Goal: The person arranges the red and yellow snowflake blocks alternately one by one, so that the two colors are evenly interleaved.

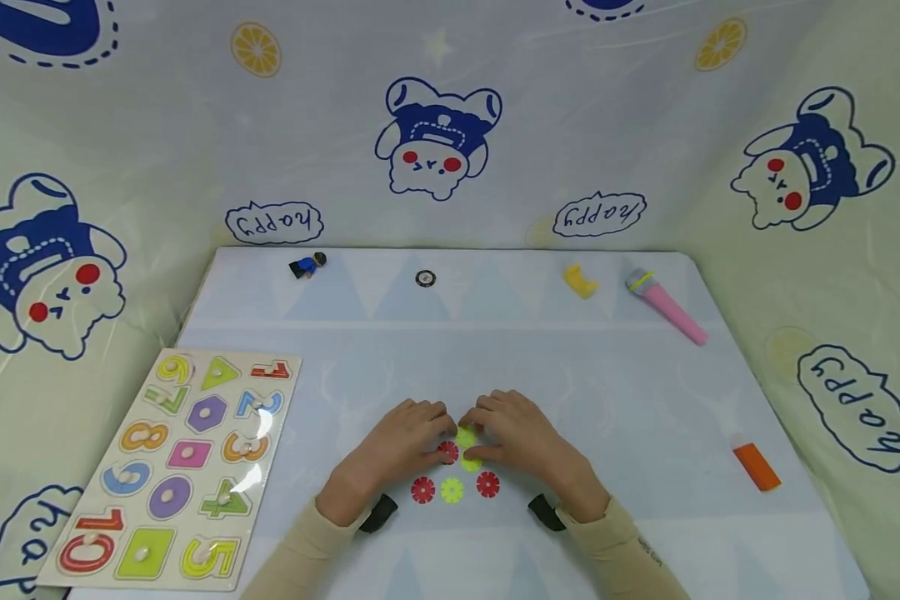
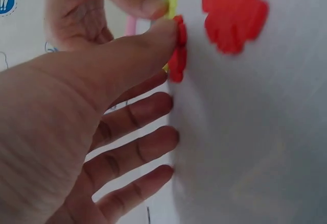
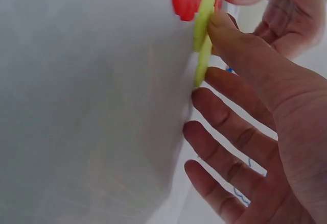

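Note:
Small notched plastic discs, like snowflake building pieces, lie grouped near the front middle of the table. My left hand [image 1: 408, 442] reaches in from the left, its thumb touching a red disc [image 2: 179, 60]; its other fingers are spread, tips against the table. From the right, my right hand [image 1: 517, 433] has its thumb on a yellow-green disc [image 3: 204, 25]. A second yellow-green disc [image 1: 465, 437] lies beside its index finger, partly covered. In front of the hands lie a red disc [image 1: 422, 490], a yellow-green disc [image 1: 452, 490] and another red disc [image 1: 487, 483].
A number and shape puzzle board [image 1: 288, 417] stands at the left. Along the back lie a toy figure [image 1: 307, 265], a small black ring-like disc [image 1: 425, 278], a yellow piece [image 1: 581, 282] and a pink toy microphone [image 1: 667, 307]. An orange block [image 1: 757, 467] is at the right.

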Available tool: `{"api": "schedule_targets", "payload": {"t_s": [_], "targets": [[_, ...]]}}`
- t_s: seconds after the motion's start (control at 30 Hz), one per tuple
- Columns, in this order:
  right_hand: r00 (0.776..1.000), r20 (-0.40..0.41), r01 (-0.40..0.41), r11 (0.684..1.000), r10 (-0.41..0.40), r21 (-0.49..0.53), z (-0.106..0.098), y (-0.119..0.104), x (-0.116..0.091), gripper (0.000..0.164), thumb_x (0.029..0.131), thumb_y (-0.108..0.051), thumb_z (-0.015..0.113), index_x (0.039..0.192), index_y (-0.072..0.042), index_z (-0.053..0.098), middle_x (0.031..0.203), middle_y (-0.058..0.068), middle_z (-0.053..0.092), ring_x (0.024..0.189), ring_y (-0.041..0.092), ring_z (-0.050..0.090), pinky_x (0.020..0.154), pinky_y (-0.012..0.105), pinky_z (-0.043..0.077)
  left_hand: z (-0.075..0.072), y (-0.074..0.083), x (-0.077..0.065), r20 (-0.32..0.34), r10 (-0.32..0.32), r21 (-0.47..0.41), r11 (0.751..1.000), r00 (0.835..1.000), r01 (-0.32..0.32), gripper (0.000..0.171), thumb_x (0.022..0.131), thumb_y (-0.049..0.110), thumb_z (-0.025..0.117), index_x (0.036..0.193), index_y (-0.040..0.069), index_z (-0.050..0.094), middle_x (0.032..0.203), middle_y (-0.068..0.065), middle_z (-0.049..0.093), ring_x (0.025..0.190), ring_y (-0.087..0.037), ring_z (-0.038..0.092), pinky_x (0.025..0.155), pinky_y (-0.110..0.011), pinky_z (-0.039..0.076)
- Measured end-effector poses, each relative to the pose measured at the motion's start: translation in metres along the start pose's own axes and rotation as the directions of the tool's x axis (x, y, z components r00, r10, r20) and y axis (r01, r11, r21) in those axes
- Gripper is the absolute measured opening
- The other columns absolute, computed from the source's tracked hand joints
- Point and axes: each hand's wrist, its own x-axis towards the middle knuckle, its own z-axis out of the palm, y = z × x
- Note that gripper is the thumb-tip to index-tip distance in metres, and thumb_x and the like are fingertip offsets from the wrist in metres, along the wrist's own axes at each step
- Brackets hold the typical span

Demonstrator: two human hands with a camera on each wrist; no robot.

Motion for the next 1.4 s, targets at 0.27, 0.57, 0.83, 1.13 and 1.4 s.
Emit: {"api": "schedule_targets", "payload": {"t_s": [0.27,0.57,0.83,1.13,1.4], "targets": [[0.998,-0.061,-0.003,0.999,0.0,-0.05,0.005,0.002,-0.002,0.031,0.085,-0.035,0.095,0.108,-0.021,0.081,0.092,-0.01,0.07,0.089,0.01,0.063,0.091,0.035,0.056,0.007,0.007,0.001,-0.073,-0.022,0.004,1.0,0.997,0.022,0.034,0.089,0.038,0.092,0.11,0.017,0.077,0.101,0.005,0.069,0.088,-0.013,0.063,0.084,-0.03,0.051],[0.996,-0.088,-0.028,0.999,0.024,-0.036,0.003,0.007,-0.006,0.024,0.087,-0.028,0.094,0.105,-0.019,0.081,0.091,-0.008,0.071,0.089,0.011,0.064,0.088,0.034,0.057,0.017,0.018,0.012,-0.156,-0.041,0.098,0.994,0.987,0.056,0.04,0.087,0.044,0.093,0.111,0.017,0.077,0.099,0.004,0.07,0.087,-0.014,0.064,0.079,-0.027,0.049],[0.997,-0.07,-0.036,0.999,0.036,0.001,-0.001,0.01,-0.011,0.031,0.084,-0.024,0.097,0.11,-0.015,0.083,0.096,-0.005,0.073,0.091,0.012,0.064,0.087,0.031,0.058,0.019,0.022,0.019,-0.194,-0.065,0.09,0.992,0.979,0.084,0.034,0.085,0.038,0.095,0.105,0.017,0.077,0.095,0.003,0.07,0.082,-0.015,0.065,0.073,-0.026,0.048],[0.999,-0.04,-0.026,0.999,0.027,0.019,-0.002,0.011,-0.011,0.038,0.084,-0.028,0.096,0.118,-0.017,0.083,0.095,-0.006,0.068,0.085,0.008,0.057,0.079,0.027,0.053,0.015,0.024,0.01,-0.142,-0.095,0.052,0.993,0.985,0.103,0.049,0.08,0.048,0.098,0.109,0.014,0.077,0.1,0.003,0.071,0.083,-0.014,0.06,0.075,-0.026,0.047],[0.999,-0.043,0.011,1.0,-0.012,-0.012,0.0,0.012,-0.01,0.033,0.087,-0.03,0.095,0.116,-0.019,0.083,0.096,-0.007,0.067,0.086,0.009,0.057,0.078,0.026,0.053,0.006,0.023,-0.004,-0.056,-0.167,-0.002,0.986,0.984,0.168,0.048,0.079,0.042,0.1,0.109,0.014,0.075,0.102,0.002,0.069,0.091,-0.015,0.061,0.083,-0.031,0.05]]}}
